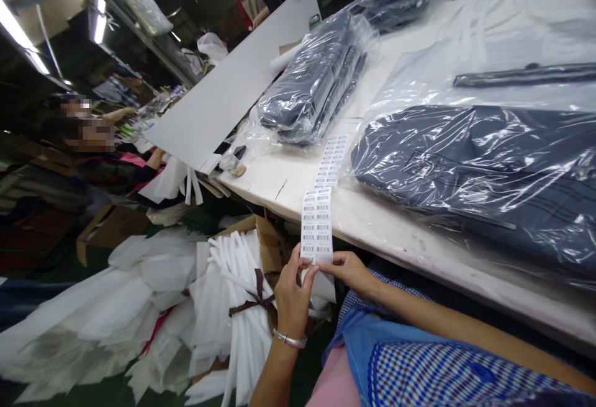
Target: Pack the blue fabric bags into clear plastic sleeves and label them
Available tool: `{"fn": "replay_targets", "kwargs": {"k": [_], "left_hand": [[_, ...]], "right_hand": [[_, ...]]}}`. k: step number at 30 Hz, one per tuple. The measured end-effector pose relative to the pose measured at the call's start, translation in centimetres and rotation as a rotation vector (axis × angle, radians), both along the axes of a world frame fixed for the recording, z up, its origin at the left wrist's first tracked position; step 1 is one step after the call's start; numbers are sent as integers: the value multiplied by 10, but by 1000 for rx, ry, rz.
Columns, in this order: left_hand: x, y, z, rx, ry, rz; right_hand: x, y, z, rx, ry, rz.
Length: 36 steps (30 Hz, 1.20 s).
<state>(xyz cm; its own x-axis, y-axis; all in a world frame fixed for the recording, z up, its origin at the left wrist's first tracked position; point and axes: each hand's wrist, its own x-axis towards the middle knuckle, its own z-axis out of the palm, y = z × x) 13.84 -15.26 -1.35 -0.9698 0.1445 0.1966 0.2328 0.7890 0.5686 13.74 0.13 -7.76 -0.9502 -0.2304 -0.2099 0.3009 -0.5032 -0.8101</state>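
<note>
A strip of white barcode labels (316,218) runs from the tabletop over its front edge. My left hand (295,286), with a bangle at the wrist, pinches the strip's lower left end between thumb and fingers. From the right, my right hand (348,268) pinches the same end close to my left thumb. The far part of the strip lies on the table between two bagged dark items. To the right of it rests a large dark folded item (470,165) in clear plastic. Farther back is a stack of dark bagged items (310,78).
The white table (274,177) has its front edge just beyond my hands. Below, to the left, white tubes tied with a dark band (246,295) stand by a cardboard box (272,242). White sheeting (121,308) lies lower left. Other people (112,152) are at the far left and back.
</note>
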Motion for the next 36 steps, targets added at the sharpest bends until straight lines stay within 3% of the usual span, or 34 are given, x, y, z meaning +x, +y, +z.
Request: {"fn": "replay_targets", "kwargs": {"k": [4, 12, 20, 29, 33, 36], "left_hand": [[-1, 1, -4, 92, -58, 8], [-3, 0, -8, 163, -101, 85], [-1, 1, 0, -7, -43, 91], [2, 1, -10, -321, 253, -103], [0, 2, -11, -320, 264, -76], [-3, 4, -11, -191, 153, 4]], "right_hand": [[1, 0, -2, -27, -28, 33], [2, 1, -1, 145, 61, 51], [3, 2, -4, 200, 169, 55], [3, -1, -8, 267, 199, 14], [3, -1, -6, 262, 193, 18], [2, -1, -3, 246, 166, 33]]}}
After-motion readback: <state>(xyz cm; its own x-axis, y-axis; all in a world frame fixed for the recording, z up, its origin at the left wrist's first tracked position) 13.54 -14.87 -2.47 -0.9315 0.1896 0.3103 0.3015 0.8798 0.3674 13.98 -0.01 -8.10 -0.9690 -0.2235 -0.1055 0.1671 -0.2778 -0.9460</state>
